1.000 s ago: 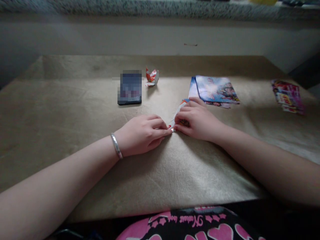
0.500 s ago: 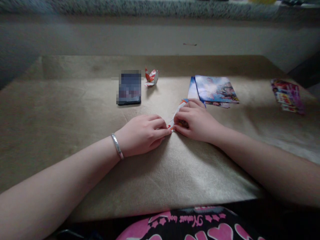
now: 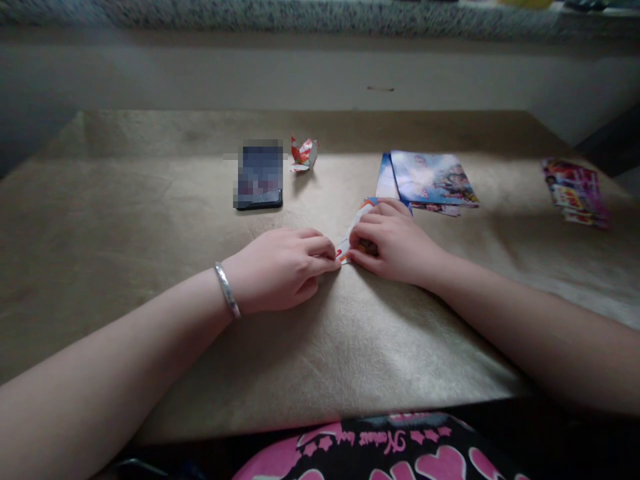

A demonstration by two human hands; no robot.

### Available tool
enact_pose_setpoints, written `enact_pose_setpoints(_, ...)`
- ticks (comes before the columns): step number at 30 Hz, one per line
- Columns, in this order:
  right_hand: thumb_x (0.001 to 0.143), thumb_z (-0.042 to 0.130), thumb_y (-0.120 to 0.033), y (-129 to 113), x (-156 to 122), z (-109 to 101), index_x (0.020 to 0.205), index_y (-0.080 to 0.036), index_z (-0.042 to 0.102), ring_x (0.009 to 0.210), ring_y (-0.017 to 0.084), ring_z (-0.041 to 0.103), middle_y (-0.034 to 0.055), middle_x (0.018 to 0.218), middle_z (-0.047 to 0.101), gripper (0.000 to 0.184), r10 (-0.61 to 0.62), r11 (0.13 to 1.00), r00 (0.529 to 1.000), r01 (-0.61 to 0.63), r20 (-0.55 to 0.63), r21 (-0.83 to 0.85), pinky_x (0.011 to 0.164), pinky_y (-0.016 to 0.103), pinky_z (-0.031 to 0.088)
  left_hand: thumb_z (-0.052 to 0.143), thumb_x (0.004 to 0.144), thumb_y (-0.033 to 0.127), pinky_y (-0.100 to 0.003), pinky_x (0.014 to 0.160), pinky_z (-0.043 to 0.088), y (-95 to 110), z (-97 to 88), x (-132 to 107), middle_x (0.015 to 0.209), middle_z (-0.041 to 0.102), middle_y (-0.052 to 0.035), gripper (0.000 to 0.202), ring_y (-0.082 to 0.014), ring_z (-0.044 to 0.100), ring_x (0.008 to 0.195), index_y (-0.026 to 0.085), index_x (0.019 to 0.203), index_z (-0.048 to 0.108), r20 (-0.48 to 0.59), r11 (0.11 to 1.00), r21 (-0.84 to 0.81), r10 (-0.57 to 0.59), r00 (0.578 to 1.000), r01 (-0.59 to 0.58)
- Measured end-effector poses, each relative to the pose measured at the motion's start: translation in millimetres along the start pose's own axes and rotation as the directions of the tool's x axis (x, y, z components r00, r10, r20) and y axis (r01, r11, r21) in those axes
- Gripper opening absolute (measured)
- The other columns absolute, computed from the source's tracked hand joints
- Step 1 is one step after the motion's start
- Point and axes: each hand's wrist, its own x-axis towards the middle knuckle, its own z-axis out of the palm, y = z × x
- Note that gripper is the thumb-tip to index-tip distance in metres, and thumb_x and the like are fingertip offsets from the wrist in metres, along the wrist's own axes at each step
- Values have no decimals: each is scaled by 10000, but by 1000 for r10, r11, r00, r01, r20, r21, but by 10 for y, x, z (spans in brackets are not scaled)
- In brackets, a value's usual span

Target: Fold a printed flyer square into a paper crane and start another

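Note:
A small piece of folded paper (image 3: 351, 233), white with orange and blue print, lies on the table between my hands, partly hidden under the right one. My left hand (image 3: 290, 270), with a silver bangle at its wrist, pinches the paper's near left corner between fingertips and thumb. Bent over the paper's right side, my right hand (image 3: 393, 243) presses it with curled fingers, and its thumb rests close to the left fingertips. Both hands are closed on the paper.
Behind the left hand lies a phone (image 3: 260, 177), with a folded red and white paper shape (image 3: 304, 155) beside it. Printed picture sheets (image 3: 435, 179) lie beyond the right hand. More colourful cards (image 3: 575, 193) are at the far right of the gold-coloured table (image 3: 175, 233).
My left wrist has shifted slightly left, and its fingertips have slid a little along the paper's corner. My right hand has barely moved.

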Motion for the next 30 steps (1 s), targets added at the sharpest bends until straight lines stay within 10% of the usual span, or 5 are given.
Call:
enact_pose_setpoints(25,824,593,-357,-25,-37,59,854,-194,595,896,225,514,65,875,632,166,79,991,991,-66,-111,114,854,368,352,453,828,127,-347,916,497,-73,7,-27,1064,686,-42,265,-197,584,1060,177,1006,642,-74,996,-70,52,996,-58)
enact_pose_setpoints(30,836,596,-284,98,-70,28,819,-197,612,976,220,521,78,976,623,89,-88,982,976,118,-198,148,898,374,390,467,855,175,-350,931,495,-59,18,-27,1087,663,-77,240,-221,552,1115,155,1036,624,-98,997,-36,64,993,-67)
